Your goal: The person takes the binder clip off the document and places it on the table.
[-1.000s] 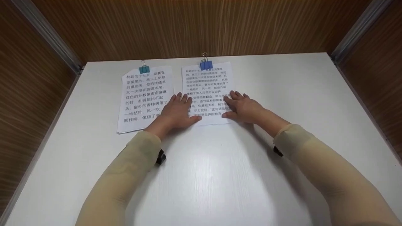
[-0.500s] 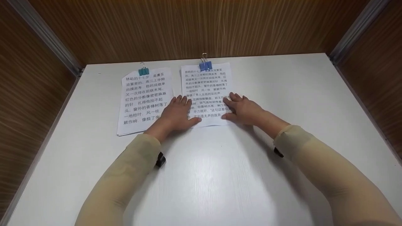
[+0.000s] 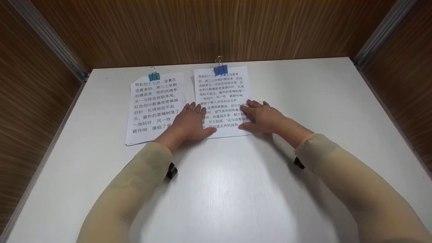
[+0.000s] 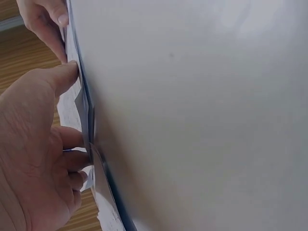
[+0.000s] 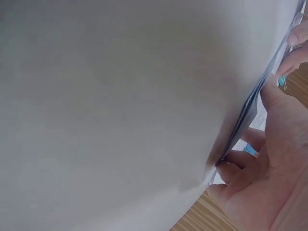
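A stack of printed paper sheets (image 3: 222,91) lies near the back of the table, with a blue binder clip (image 3: 221,70) on its top edge. My left hand (image 3: 190,123) rests on the lower left side of this stack, fingers spread and thumb near the bottom edge. On the opposite side my right hand (image 3: 265,118) touches the lower right edge, thumb and fingers extended over the paper. Both wrist views show fingertips at the sheet edges, where the layers stand slightly apart. My left wrist also covers the lower right corner of a second paper stack (image 3: 155,108).
A teal binder clip (image 3: 154,76) holds the top of the left stack. The white table (image 3: 233,189) is bounded by a wood-grain back panel (image 3: 216,30) and side panels. A black strap (image 3: 172,171) shows under the left sleeve.
Both hands stay at the sides of the blue-clipped stack in nearly the same place. The head view has shifted slightly.
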Tool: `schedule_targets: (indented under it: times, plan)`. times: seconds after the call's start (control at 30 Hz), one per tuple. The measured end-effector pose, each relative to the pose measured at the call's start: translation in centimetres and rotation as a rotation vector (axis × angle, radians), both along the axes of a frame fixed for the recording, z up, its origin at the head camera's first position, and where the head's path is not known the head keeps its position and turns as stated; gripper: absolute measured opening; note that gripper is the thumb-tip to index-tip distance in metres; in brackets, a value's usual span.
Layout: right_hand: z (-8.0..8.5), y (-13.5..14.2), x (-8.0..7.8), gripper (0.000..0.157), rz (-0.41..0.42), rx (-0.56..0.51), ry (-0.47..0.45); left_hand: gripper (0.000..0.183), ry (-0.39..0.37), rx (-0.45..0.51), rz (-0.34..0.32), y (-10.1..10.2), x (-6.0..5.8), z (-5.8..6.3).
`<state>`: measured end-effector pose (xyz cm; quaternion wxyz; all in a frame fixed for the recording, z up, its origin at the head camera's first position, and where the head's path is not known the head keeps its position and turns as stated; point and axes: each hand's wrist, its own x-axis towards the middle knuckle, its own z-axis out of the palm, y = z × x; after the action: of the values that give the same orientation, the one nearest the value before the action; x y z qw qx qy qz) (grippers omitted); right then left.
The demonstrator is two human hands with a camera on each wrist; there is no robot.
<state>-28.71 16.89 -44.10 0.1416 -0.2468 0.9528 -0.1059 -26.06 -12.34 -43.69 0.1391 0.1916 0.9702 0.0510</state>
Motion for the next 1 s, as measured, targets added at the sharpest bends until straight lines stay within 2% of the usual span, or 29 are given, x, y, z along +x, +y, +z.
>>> schedule_targets:
  times: [0.3,0.53,1.0]
  plan:
    - [-0.5,1.0,1.5,0.086,0.005,-0.039,0.014,0.099,0.017,0.004,-0.022,0.5,2.0,0.0]
    - [-0.5,1.7,3.7,0.086,0.02,-0.038,0.015,0.099,0.051,-0.022,-0.068,1.1,4.0,-0.4]
    - [-0.7,2.7,8.1,0.085,0.011,-0.059,0.039,0.099,0.046,-0.002,-0.094,2.1,8.0,-0.3]
